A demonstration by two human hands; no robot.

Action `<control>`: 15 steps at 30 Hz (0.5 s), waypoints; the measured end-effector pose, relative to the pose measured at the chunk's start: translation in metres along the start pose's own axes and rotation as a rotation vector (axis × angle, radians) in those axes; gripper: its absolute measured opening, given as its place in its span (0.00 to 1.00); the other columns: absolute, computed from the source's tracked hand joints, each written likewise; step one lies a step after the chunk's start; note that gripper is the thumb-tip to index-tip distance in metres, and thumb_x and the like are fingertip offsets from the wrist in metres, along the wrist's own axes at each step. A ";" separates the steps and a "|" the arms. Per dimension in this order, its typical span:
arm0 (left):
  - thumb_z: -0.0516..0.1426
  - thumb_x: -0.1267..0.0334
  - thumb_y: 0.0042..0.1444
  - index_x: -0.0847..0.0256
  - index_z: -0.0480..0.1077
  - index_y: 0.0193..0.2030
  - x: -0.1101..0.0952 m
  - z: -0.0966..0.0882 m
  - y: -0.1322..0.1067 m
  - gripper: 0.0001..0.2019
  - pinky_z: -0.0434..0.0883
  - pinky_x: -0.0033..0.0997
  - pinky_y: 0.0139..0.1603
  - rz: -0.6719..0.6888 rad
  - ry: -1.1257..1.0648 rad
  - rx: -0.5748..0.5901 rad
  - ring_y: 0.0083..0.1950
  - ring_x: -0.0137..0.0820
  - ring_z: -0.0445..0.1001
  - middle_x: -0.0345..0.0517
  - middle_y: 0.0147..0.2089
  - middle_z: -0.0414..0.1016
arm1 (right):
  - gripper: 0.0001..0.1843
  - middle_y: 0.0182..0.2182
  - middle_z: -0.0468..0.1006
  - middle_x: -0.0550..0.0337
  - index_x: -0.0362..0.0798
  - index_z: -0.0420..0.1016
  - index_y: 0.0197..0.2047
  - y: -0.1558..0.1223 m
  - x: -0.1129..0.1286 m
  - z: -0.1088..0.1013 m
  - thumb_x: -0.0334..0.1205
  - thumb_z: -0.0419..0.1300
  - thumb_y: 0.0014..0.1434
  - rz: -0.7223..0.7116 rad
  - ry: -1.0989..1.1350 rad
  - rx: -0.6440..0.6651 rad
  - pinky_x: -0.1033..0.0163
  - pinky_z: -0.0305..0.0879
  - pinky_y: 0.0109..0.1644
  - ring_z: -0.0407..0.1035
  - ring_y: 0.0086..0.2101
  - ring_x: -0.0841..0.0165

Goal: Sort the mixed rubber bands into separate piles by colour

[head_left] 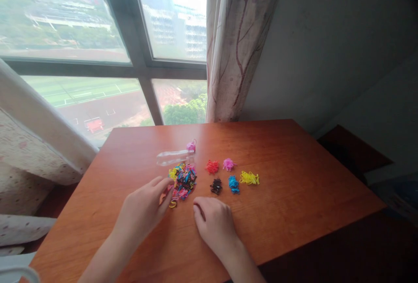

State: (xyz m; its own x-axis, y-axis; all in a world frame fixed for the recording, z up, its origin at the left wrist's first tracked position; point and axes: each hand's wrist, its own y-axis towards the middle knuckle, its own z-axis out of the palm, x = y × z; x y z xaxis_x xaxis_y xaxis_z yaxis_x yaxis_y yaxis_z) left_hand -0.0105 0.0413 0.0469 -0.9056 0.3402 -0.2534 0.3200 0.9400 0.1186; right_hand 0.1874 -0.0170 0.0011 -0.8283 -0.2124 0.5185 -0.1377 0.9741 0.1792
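A mixed heap of small coloured elastic bands [183, 180] lies on the wooden table [294, 178]. My left hand [145, 207] rests at the heap's left edge, its fingers pinched on a few bands. My right hand [214, 222] lies on the table just below the heap, fingers curled under; whether it holds anything is hidden. To the right sit sorted little piles: red [212, 166], pink [228, 164], yellow [250, 178], black [216, 185] and blue [234, 184]. A clear plastic bag [171, 157] with a pink tie lies behind the heap.
A large window [98, 48] and a patterned curtain [238, 43] stand behind the table. A cushioned seat [19, 161] is at the left. Dark furniture [355, 152] lies beyond the table's right edge.
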 end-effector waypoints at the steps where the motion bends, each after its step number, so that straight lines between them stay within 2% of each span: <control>1: 0.49 0.58 0.62 0.52 0.72 0.47 0.006 0.001 -0.008 0.13 0.65 0.28 0.30 -0.031 0.002 0.011 0.37 0.34 0.79 0.41 0.44 0.79 | 0.08 0.32 0.79 0.65 0.53 0.73 0.39 0.000 0.000 0.000 0.32 0.55 0.63 0.002 -0.003 0.000 0.66 0.54 0.35 0.72 0.34 0.69; 5: 0.49 0.58 0.62 0.51 0.71 0.49 0.015 0.008 -0.026 0.12 0.68 0.27 0.35 -0.070 -0.034 0.103 0.42 0.35 0.79 0.41 0.45 0.77 | 0.07 0.33 0.79 0.65 0.53 0.73 0.39 0.000 0.001 0.000 0.31 0.56 0.63 0.010 -0.019 0.002 0.67 0.54 0.35 0.73 0.33 0.69; 10: 0.48 0.58 0.65 0.51 0.70 0.45 0.008 0.016 -0.027 0.11 0.68 0.27 0.36 -0.063 -0.060 0.138 0.41 0.33 0.77 0.41 0.43 0.75 | 0.07 0.29 0.78 0.64 0.52 0.72 0.37 0.002 0.003 0.000 0.32 0.56 0.63 0.029 -0.072 0.016 0.67 0.54 0.33 0.73 0.32 0.69; 12: 0.48 0.59 0.65 0.53 0.70 0.42 0.005 0.018 -0.025 0.11 0.68 0.27 0.37 -0.043 -0.075 0.140 0.41 0.33 0.77 0.42 0.42 0.74 | 0.06 0.30 0.79 0.63 0.52 0.73 0.40 0.004 0.004 0.001 0.33 0.56 0.63 0.051 -0.089 0.021 0.67 0.55 0.32 0.74 0.31 0.68; 15: 0.47 0.61 0.66 0.54 0.71 0.42 0.000 0.022 -0.022 0.11 0.69 0.28 0.39 -0.009 -0.107 0.143 0.41 0.33 0.77 0.43 0.41 0.74 | 0.11 0.32 0.81 0.60 0.52 0.73 0.48 0.006 0.006 0.002 0.33 0.57 0.63 0.091 -0.122 0.042 0.66 0.57 0.32 0.75 0.32 0.65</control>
State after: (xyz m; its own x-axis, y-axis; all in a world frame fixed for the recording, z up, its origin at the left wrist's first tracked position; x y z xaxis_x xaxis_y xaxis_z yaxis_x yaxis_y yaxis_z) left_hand -0.0114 0.0213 0.0228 -0.8764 0.3251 -0.3554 0.3547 0.9348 -0.0197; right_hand 0.1808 -0.0120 0.0036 -0.8979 -0.1149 0.4249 -0.0799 0.9918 0.0994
